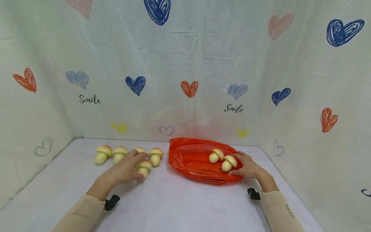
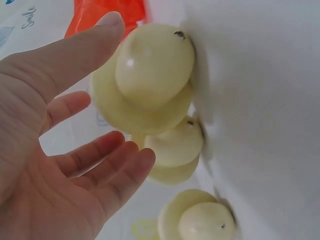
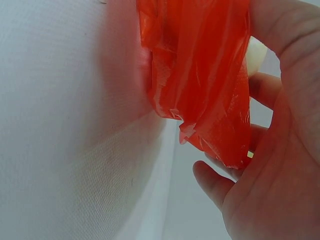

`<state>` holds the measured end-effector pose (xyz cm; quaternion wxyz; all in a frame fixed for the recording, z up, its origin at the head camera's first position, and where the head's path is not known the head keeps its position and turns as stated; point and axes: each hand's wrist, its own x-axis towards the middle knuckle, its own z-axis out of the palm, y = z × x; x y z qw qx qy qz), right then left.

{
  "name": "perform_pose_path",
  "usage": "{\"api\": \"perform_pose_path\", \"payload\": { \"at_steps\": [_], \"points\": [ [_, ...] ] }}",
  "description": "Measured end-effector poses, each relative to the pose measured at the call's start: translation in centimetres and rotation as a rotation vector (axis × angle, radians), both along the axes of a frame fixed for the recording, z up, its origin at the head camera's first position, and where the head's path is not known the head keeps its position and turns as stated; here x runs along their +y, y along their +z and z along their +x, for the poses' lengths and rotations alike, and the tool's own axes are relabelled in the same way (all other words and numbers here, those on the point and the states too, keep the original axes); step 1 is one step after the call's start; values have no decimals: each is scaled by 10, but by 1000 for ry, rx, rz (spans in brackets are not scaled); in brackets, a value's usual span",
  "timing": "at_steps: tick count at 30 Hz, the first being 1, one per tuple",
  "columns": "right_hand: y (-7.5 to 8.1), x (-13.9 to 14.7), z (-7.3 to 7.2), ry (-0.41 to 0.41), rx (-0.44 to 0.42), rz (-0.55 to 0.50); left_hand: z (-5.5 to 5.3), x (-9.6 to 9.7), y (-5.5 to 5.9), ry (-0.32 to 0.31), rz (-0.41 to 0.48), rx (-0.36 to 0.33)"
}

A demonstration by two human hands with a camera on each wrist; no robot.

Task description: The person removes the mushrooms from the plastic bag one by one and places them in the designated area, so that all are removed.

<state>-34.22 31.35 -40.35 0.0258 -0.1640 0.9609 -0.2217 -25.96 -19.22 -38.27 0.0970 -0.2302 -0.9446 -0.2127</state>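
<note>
My left hand (image 1: pixel 124 169) is at the nearest of several pale yellow toy mushrooms, with thumb and fingers spread about this mushroom (image 1: pixel 142 167). In the left wrist view the thumb lies along the side of the mushroom (image 2: pixel 155 70), and the fingers are loosely extended. My right hand (image 1: pixel 250 166) grips the right end of a red plastic bag (image 1: pixel 181 158), its edge between thumb and fingers. Two toy mushrooms lie in the bag; the nearer one (image 1: pixel 228 163) is beside the right hand. In the right wrist view, the bag (image 3: pixel 205 75) hides most of a pale mushroom (image 3: pixel 256 55).
More toy mushrooms stand in a row behind the left hand, one (image 1: pixel 102 154) at the far left and one (image 1: pixel 156 156) near the bag. The white table (image 1: pixel 174 206) meets a heart-printed curtain (image 1: pixel 162 109) at the back and sides. Black wrist straps show beneath both sleeves.
</note>
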Motion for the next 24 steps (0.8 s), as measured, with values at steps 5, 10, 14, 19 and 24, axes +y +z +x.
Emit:
{"api": "perform_pose_path", "payload": {
  "at_steps": [5,10,14,19,24],
  "points": [
    [1,-1,0,-5,-10,5,1,-2,8,-6,7,11],
    [3,-1,1,-3,-1,7,1,-2,10,-19,15,42],
    [3,-1,1,-10,-9,8,2,2,10,-27,19,60],
    [2,-1,1,-17,-23,4,4,13,12,-60,25,84],
    [2,-2,0,-19,-28,0,8,26,16,-73,23,92]
  ]
}}
